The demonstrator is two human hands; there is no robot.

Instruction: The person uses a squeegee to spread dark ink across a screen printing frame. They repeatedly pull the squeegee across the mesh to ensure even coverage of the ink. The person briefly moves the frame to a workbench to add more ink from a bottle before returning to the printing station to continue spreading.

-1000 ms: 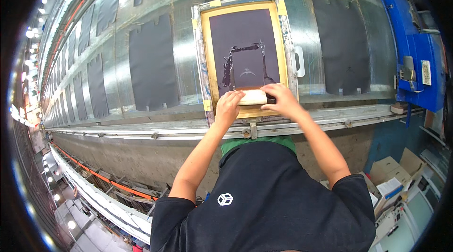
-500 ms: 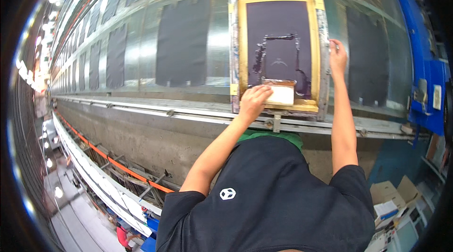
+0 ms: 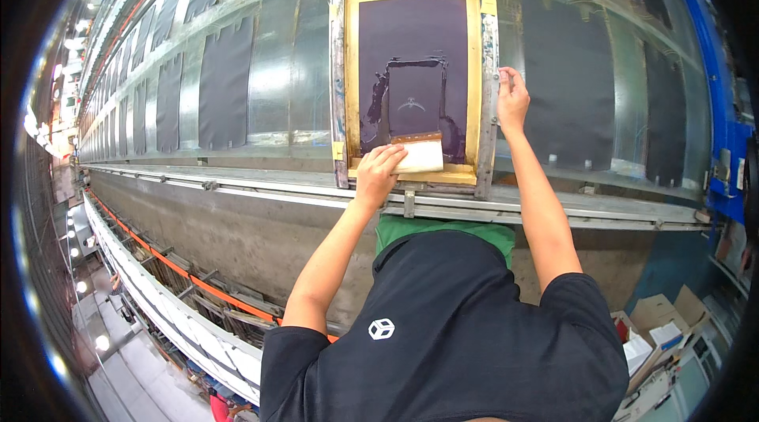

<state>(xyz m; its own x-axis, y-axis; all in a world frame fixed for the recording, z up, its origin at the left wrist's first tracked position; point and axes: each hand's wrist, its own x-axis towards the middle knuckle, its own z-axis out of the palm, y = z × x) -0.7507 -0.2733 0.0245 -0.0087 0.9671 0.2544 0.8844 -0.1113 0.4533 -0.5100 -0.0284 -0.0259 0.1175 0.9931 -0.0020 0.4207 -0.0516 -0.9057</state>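
Note:
A screen-printing frame [image 3: 472, 58], yellow inside a worn metal border, lies over the steel table. On its dark mesh [image 3: 411, 26], wet black ink [image 3: 411, 63] outlines a rectangle around a small pale emblem. My left hand [image 3: 378, 173] is closed on a cream squeegee [image 3: 419, 155] with a brownish upper edge, resting at the frame's near end. My right hand [image 3: 512, 98] is at the frame's right side, fingers curled on the edge; what exactly they grip is mostly hidden.
Dark fabric panels [image 3: 225, 82] lie in rows along the long table [image 3: 285, 105]. A metal rail [image 3: 593, 212] runs along its near edge, a blue machine [image 3: 723, 185] stands at the right, cardboard boxes [image 3: 664, 315] at lower right. A person in red [image 3: 221, 406] is partly visible at lower left.
My right hand has left the squeegee and moved up and right to the frame's side. My left hand still holds the squeegee. The view has shifted somewhat between frames.

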